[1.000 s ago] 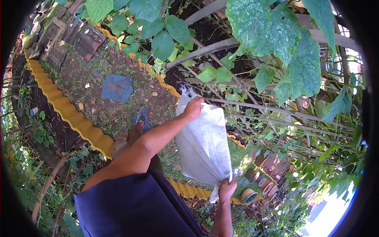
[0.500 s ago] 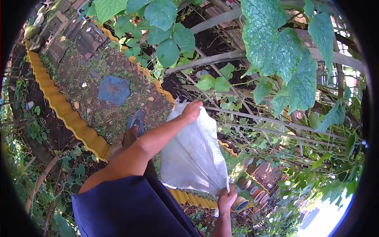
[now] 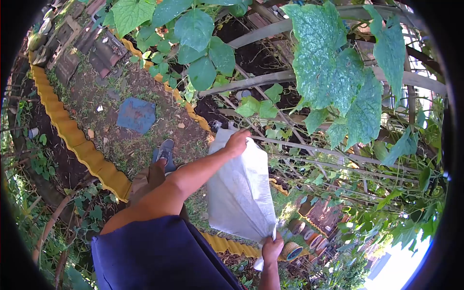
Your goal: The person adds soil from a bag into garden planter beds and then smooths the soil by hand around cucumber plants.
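A whitish cloth or sack (image 3: 239, 188) hangs stretched between my two hands, creased diagonally toward its lower right corner. My left hand (image 3: 238, 143) reaches across from the left and is closed on the top edge of the cloth. Lower down, my right hand (image 3: 272, 245) grips the gathered lower right corner, with a bit of white material showing below the fist. Frayed threads show at the cloth's upper left corner. The fingertips of both hands are partly hidden.
Yellow wavy edging (image 3: 79, 145) borders the soil path. A blue flat piece (image 3: 137, 115) lies beyond my shoe (image 3: 166, 149). Large leaves (image 3: 321, 58) and wooden poles (image 3: 261, 79) crowd the upper right. Round pots (image 3: 291, 250) stand near my right hand.
My left hand has moved slightly down and my right hand slightly left. The cloth looks narrower, its lower left edge drawn in to the right. The view has shifted a little.
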The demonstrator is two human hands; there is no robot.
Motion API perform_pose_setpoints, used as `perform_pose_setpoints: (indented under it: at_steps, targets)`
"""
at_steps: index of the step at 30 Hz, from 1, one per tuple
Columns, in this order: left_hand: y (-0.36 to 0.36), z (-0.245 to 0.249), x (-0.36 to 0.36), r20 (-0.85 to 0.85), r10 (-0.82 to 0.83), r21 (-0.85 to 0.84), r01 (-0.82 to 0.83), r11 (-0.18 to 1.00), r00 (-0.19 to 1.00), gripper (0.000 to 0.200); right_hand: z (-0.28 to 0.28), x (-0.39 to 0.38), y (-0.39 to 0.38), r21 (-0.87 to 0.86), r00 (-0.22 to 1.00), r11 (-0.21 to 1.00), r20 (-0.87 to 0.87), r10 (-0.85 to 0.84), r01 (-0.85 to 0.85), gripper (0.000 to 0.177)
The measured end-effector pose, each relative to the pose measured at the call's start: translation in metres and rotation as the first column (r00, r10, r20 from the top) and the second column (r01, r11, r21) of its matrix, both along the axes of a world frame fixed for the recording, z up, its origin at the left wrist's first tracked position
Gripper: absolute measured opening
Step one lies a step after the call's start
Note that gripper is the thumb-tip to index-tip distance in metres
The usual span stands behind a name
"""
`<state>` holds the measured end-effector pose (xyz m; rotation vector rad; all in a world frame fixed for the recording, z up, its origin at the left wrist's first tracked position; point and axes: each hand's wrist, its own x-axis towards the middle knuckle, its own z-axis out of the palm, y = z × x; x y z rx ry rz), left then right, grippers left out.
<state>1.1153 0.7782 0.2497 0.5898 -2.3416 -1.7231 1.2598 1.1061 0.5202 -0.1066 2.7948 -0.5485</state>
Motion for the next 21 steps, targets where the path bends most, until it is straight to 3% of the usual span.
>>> perform_pose_setpoints:
  at_steps: [4,5,9,12,13,16,21]
  targets:
    - [-0.015,0.031,0.012,-0.174,0.122,0.009,-0.123,0.992,0.977,0.022,0.007,-0.002,-0.028,-0.164,0.992,0.978,0.028,-0.124,0.127,0.012]
    - [-0.017,0.034,0.019,-0.191,0.124,0.042,-0.118,0.992,0.974,0.021,-0.002,0.004,-0.015,-0.088,0.986,0.982,0.018,-0.168,0.169,0.014]
    - [-0.023,0.007,0.006,-0.101,0.117,-0.017,-0.119,0.993,0.988,0.018,-0.053,0.019,0.003,0.078,0.995,0.996,-0.085,0.052,-0.045,0.014]
    - [-0.036,0.023,0.017,-0.125,0.081,-0.029,-0.086,0.996,0.989,0.017,-0.011,0.004,-0.050,-0.086,0.993,0.990,0.027,-0.112,0.114,0.016]
    - [-0.038,0.028,0.022,-0.150,0.070,-0.007,-0.071,0.997,0.986,0.016,-0.019,0.006,-0.037,-0.108,0.989,0.983,-0.012,-0.150,0.148,0.018]
    - [-0.041,0.023,0.017,-0.137,0.110,-0.031,-0.115,0.993,0.984,0.017,-0.028,0.010,-0.017,0.008,0.998,0.998,0.000,-0.057,0.057,0.018]
    - [-0.037,0.036,0.030,-0.093,0.084,-0.031,-0.087,0.996,0.992,0.014,-0.022,0.001,-0.021,-0.008,0.992,0.992,0.042,-0.123,0.123,0.020]
